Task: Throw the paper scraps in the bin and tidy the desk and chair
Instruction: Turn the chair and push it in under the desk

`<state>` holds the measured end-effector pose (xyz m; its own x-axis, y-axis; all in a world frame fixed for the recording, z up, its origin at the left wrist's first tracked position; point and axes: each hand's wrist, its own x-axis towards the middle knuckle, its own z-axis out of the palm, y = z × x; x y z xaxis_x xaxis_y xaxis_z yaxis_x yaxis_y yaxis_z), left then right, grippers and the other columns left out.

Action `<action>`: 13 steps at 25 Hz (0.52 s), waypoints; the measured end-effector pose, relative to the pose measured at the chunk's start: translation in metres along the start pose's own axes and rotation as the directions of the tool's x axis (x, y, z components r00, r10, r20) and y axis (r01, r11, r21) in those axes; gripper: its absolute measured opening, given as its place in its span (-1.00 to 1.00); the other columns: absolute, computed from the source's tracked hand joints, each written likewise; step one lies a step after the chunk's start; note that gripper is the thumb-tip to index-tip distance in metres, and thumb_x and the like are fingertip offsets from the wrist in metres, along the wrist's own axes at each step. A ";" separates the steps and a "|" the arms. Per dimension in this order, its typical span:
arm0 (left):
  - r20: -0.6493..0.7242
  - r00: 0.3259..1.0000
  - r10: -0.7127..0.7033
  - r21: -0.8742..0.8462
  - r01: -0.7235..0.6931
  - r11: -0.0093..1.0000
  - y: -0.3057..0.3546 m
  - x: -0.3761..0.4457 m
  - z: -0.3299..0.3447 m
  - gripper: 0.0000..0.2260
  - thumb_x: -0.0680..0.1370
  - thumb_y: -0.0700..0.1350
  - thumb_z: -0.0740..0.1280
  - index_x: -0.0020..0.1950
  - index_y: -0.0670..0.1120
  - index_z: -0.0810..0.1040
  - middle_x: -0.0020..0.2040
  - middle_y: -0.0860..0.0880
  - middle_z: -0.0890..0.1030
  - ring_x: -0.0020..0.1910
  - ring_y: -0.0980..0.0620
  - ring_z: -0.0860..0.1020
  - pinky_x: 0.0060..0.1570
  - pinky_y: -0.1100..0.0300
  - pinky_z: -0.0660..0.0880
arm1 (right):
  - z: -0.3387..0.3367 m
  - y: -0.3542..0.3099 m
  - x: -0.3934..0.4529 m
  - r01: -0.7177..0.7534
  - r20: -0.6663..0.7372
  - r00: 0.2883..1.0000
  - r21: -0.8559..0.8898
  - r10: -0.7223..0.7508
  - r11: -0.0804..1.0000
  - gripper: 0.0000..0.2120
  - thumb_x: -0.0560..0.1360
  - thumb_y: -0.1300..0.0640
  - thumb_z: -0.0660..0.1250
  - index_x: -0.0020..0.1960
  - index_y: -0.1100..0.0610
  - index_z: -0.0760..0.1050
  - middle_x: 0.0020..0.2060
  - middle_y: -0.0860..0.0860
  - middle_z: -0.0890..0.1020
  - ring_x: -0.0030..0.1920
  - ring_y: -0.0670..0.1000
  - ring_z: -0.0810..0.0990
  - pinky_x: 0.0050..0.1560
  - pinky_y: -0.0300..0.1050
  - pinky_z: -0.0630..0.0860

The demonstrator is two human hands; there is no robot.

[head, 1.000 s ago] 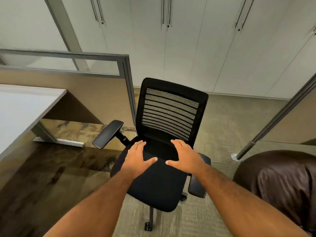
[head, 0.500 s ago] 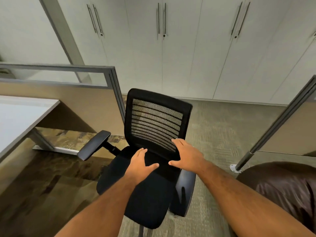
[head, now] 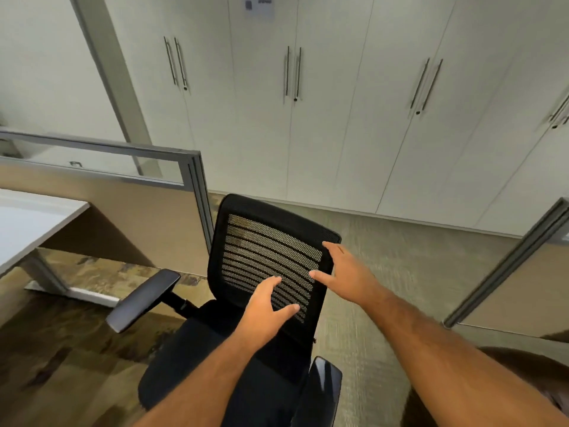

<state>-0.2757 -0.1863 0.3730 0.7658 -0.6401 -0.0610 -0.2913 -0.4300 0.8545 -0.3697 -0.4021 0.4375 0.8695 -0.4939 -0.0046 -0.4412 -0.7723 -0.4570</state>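
The chair (head: 246, 303), a black office model with a perforated mesh backrest (head: 271, 257), stands on the carpet (head: 385, 272) at the centre of the view, just beside the end post of a tan partition panel (head: 123, 211) and to the right of the table (head: 27, 223), whose white top shows at the left edge. Both bare hands are on the front face of the backrest. The left hand (head: 264, 306) lies flat on the lower part of the mesh, its fingers (head: 271, 283) spread and released, gripping nothing. The right hand (head: 345, 269) rests at the right edge of the backrest, its fingers (head: 335, 248) extended toward the upper right corner and the thumb lying across the mesh; it is open, with nothing clasped. The seat (head: 197, 359) is below the forearms. One armrest (head: 143, 300) projects to the left; the other armrest (head: 324, 386) is beside the seat on the right. A row of white cabinet doors (head: 308, 118) with vertical bar handles fills the background. A brown rounded object (head: 523, 365) shows at the lower right corner.
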 end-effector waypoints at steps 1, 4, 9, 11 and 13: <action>-0.009 1.000 0.001 -0.013 -0.002 1.000 0.005 0.011 0.000 -0.30 0.48 -0.01 0.58 0.55 -0.07 0.38 0.54 0.00 0.39 0.50 0.15 0.31 0.47 0.31 0.15 | -0.007 0.002 0.023 0.020 -0.001 1.000 0.007 -0.020 1.000 -0.17 0.49 -0.36 0.35 0.62 -0.02 0.20 0.54 0.00 0.38 0.50 0.04 0.41 0.46 0.12 0.42; -0.070 0.994 -0.088 -0.102 0.081 0.991 0.020 0.043 0.000 -0.29 0.48 0.03 0.57 0.56 -0.03 0.37 0.50 0.06 0.39 0.49 0.15 0.32 0.48 0.27 0.19 | -0.023 0.005 0.099 0.127 0.043 0.991 -0.024 -0.126 0.992 -0.34 0.60 -0.21 0.33 0.59 0.03 0.28 0.47 0.07 0.47 0.44 0.09 0.46 0.42 0.05 0.40; -0.129 0.923 -0.361 -0.348 0.299 0.888 0.047 0.104 0.033 -0.25 0.45 0.16 0.54 0.57 0.09 0.33 0.48 0.04 0.42 0.44 0.05 0.41 0.47 0.09 0.36 | -0.031 0.018 0.226 0.407 0.194 0.906 -0.158 -0.376 0.899 -0.45 0.61 0.21 0.25 0.59 0.04 0.29 0.51 0.08 0.45 0.49 0.13 0.43 0.49 0.05 0.38; -0.166 0.886 -0.434 -0.361 0.355 0.863 0.063 0.135 0.057 -0.19 0.45 0.16 0.53 0.62 0.03 0.26 0.54 -0.03 0.37 0.49 0.01 0.38 0.50 0.07 0.33 | -0.031 0.022 0.276 0.573 0.305 0.811 -0.241 -0.500 0.783 -0.26 0.48 0.40 0.21 0.59 -0.05 0.27 0.52 0.03 0.44 0.46 0.13 0.46 0.41 0.10 0.46; -0.211 0.847 -0.487 -0.372 0.392 0.842 0.077 0.168 0.080 -0.12 0.47 0.17 0.52 0.66 -0.03 0.16 0.60 -0.07 0.28 0.54 -0.02 0.32 0.55 0.07 0.27 | -0.024 0.024 0.321 0.731 0.403 0.680 -0.309 -0.612 0.609 -0.11 0.40 0.50 0.19 0.62 -0.10 0.21 0.55 0.00 0.39 0.47 0.11 0.46 0.36 0.10 0.51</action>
<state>-0.2154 -0.3786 0.3873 0.9117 -0.1988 -0.3594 0.2677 -0.3761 0.8871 -0.1060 -0.5886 0.4462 0.9512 0.2975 -0.0822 0.2980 -0.9545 -0.0063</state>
